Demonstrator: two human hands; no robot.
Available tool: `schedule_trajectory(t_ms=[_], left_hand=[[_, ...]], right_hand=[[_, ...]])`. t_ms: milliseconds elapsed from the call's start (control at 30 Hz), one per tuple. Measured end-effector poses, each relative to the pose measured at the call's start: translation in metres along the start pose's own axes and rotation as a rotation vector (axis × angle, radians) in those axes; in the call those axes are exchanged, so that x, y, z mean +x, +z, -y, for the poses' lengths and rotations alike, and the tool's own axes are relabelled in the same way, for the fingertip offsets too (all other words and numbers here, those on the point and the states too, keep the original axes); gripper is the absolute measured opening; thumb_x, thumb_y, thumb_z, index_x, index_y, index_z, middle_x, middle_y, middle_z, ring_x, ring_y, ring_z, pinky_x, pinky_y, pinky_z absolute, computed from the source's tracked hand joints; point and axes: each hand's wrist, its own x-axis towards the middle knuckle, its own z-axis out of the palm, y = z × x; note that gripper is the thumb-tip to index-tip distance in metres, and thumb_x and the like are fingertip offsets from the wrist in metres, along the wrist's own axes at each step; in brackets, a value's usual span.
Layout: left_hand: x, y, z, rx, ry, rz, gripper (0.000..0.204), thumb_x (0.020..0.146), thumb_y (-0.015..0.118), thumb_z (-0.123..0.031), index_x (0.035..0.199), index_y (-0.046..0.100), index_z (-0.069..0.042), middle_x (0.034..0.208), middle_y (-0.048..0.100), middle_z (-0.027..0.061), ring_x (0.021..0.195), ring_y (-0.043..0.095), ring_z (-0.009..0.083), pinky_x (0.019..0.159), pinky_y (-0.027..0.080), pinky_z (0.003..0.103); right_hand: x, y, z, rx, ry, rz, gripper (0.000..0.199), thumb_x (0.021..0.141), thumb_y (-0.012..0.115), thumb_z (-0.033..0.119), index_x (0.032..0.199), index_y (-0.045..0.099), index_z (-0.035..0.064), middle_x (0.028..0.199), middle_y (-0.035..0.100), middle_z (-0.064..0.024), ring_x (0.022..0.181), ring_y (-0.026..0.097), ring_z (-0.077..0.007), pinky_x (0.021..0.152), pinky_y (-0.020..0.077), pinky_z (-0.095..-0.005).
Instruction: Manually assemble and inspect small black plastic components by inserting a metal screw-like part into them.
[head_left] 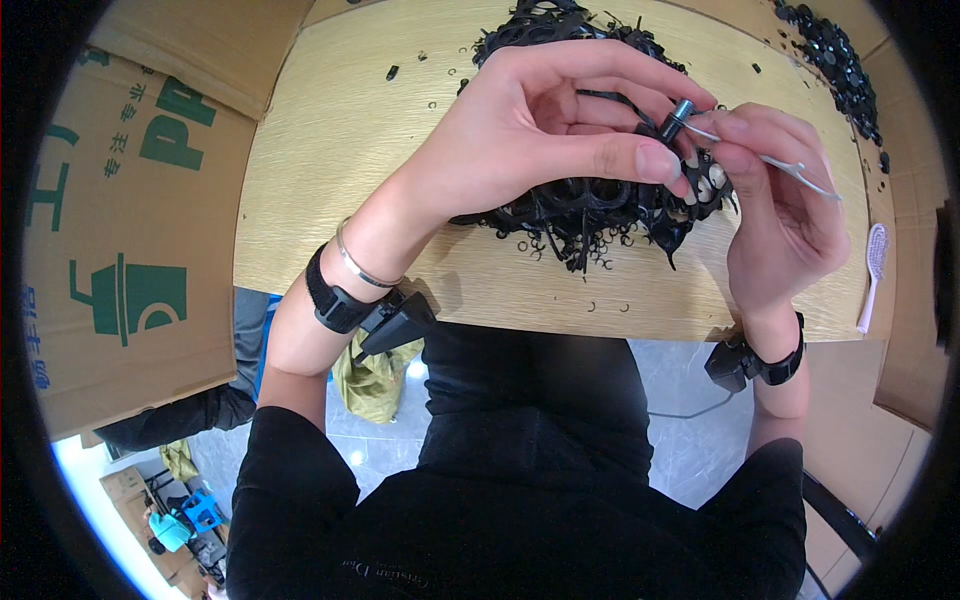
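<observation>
Carton [205,270], brown with green print, stands at far left, beside the table [340,150]; left hand [545,122] grips a small black-and-silver cylinder [677,119] between thumb and fingers, above a pile [590,208] of black parts on the table; right hand [785,205], just right of the cylinder, pinches a thin white strand [800,174], one end reaching to the cylinder, contact not confirmable; black discs [838,66] lie at upper right; a pale brush [876,262] lies at the table's right edge.
</observation>
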Motion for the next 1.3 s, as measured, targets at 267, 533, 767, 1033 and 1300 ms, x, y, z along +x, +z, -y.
schedule_trajectory(t_ms=[267,533,767,1033,1300], left_hand=[[0.000,-0.001,0.000,0.026,0.015,0.019,0.045,0.086,0.069,-0.004,0.128,0.054,0.006,0.115,0.065,0.0201,0.095,0.070,0.0278,0.083,0.059,0.039],[-0.002,0.000,0.001,0.044,-0.011,-0.004,0.045,0.085,0.070,0.000,0.127,0.056,0.006,0.113,0.067,0.0191,0.095,0.070,0.0271,0.084,0.058,0.037],[-0.002,0.002,0.001,0.106,-0.046,-0.015,0.047,0.083,0.069,0.006,0.128,0.057,0.004,0.114,0.067,0.0171,0.098,0.069,0.0245,0.087,0.058,0.035],[-0.002,0.004,0.001,0.189,-0.072,-0.081,0.046,0.082,0.072,0.006,0.125,0.057,0.005,0.108,0.068,0.0151,0.099,0.068,0.0201,0.087,0.056,0.031],[0.000,-0.001,0.004,0.129,0.023,-0.122,0.039,0.080,0.074,0.006,0.116,0.058,0.003,0.100,0.068,0.0106,0.096,0.066,0.0159,0.086,0.053,0.027]], right_hand=[[0.000,-0.001,0.001,-0.034,0.004,0.013,0.020,0.085,0.062,-0.013,0.104,0.066,-0.0063,0.105,0.065,-0.0173,0.096,0.064,-0.0221,0.083,0.0549,-0.0304],[-0.003,0.000,0.002,-0.091,0.004,0.004,0.020,0.084,0.063,-0.013,0.102,0.067,-0.0057,0.104,0.067,-0.0157,0.095,0.065,-0.0215,0.082,0.0547,-0.0298],[-0.003,0.002,0.004,-0.153,0.007,0.004,0.020,0.082,0.065,-0.013,0.100,0.068,-0.0055,0.103,0.068,-0.0146,0.092,0.065,-0.0210,0.079,0.0541,-0.0285],[0.000,0.003,-0.005,-0.095,-0.016,-0.049,0.011,0.091,0.059,-0.006,0.100,0.065,-0.0047,0.099,0.065,-0.0149,0.086,0.064,-0.0195,0.074,0.0516,-0.0267],[0.012,0.000,-0.006,0.127,0.268,-0.032,0.014,0.096,0.052,0.005,0.106,0.058,-0.0031,0.096,0.064,-0.0114,0.076,0.054,-0.0123,0.069,0.0432,-0.0239]])
